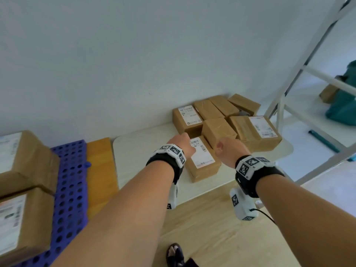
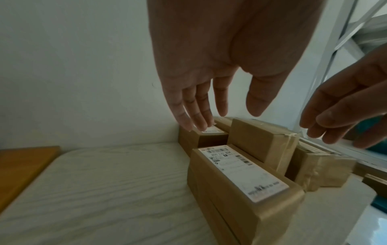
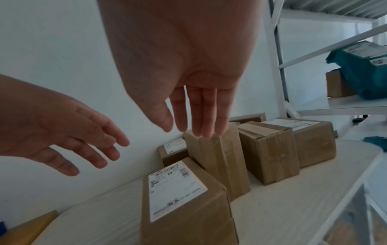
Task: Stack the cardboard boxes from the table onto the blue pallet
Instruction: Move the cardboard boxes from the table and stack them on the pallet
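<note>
On the far left, two cardboard boxes (image 1: 25,166) are sitting on the blue pallet (image 1: 70,189). Next to it, the white tabletop (image 1: 146,164) is holding more boxes (image 1: 221,120) bunched near the wall. Both hands are hanging over them with fingers spread, holding nothing. The left hand (image 1: 182,144) is floating above the nearest box (image 1: 204,160), and the right hand (image 1: 230,148) is floating just beside it. A white shelf (image 1: 308,64) is standing on the right.

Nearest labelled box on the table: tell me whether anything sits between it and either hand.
Nothing visible does. The left hand and right hand hover open above the nearest labelled box, with only air between. Other boxes crowd its far side, not the approach from above.
</note>
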